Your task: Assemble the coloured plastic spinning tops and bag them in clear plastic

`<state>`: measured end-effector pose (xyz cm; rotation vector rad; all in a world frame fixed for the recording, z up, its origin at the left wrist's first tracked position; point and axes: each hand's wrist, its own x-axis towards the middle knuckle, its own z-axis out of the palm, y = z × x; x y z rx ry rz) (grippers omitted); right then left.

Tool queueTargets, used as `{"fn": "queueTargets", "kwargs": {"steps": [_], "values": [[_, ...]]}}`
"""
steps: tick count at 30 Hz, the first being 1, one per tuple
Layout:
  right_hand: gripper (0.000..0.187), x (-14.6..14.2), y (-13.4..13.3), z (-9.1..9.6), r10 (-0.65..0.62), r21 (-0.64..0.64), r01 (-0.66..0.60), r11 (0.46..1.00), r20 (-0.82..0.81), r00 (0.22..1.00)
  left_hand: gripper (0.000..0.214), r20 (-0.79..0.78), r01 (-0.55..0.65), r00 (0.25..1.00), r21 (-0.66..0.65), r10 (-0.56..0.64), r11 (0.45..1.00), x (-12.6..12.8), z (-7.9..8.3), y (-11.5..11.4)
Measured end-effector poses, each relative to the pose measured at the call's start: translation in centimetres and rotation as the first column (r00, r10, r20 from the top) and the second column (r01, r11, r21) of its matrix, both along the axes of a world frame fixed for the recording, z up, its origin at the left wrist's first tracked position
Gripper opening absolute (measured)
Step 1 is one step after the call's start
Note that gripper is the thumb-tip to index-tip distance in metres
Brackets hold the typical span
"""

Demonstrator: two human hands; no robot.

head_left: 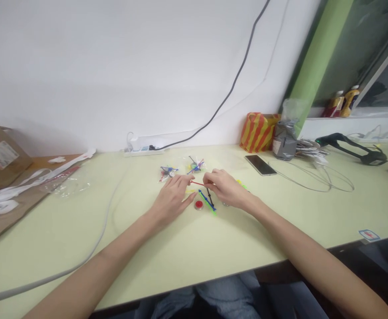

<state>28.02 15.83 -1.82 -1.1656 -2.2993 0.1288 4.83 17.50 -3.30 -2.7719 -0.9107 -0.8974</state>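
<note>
The right hand (225,186) is pinching the right end of a thin red stick (197,183) between its thumb and finger. The left hand (172,195) is reaching to the left end of that stick with its fingertips, and its thumb is sticking out apart from them. I cannot tell if the left fingers are gripping the stick or just touching it. The red stick is sitting between the two hands, over the middle of the pale table (247,248).

Just nearer than the stick, a blue stick (207,200) is lying on a slant, with a bright green stick (213,210) right along it. A black stick (209,197) is peeking out by the right hand. A little round red thing (198,205) is lying just left of the blue stick. A bit of yellow (190,191) is showing by the left hand.

On the far side of the hands, two small bunches of colored bits are lying side by side, one on the left (168,171) and one on the right (196,166). Farther right, a phone (260,165) is lying near a red and yellow striped bag (258,131).
</note>
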Motion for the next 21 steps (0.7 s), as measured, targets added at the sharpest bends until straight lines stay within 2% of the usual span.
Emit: {"fn": "queueTargets", "kwargs": {"steps": [4, 9, 12, 17, 21], "values": [[0.015, -0.5, -0.4, -0.1, 0.072, -0.080, -0.083, 0.993, -0.135, 0.988, 0.015, -0.073, -0.005, 0.997, 0.050, 0.009, 0.999, 0.0, 0.4, 0.1], [0.010, -0.9, -0.7, -0.4, 0.121, -0.189, -0.190, 0.964, -0.326, 0.938, 0.023, -0.107, 0.058, 0.993, 0.035, -0.054, 0.998, 0.4, 0.4, -0.5], [0.007, -1.1, -0.9, -0.6, 0.118, -0.193, -0.183, 0.964, -0.308, 0.944, 0.024, -0.097, 0.075, 0.993, 0.028, -0.072, 0.997, 0.6, 0.2, -0.7], [0.006, -1.3, -1.0, -0.7, 0.101, -0.190, -0.137, 0.972, -0.187, 0.977, 0.026, -0.096, 0.065, 0.994, 0.062, -0.059, 0.996, 0.5, 0.3, -0.6], [0.004, -1.3, -0.9, -1.1, 0.116, -0.232, -0.169, 0.958, -0.224, 0.968, 0.014, -0.086, 0.089, 0.992, 0.003, -0.088, 0.996, 0.3, 0.3, -0.6]]}}
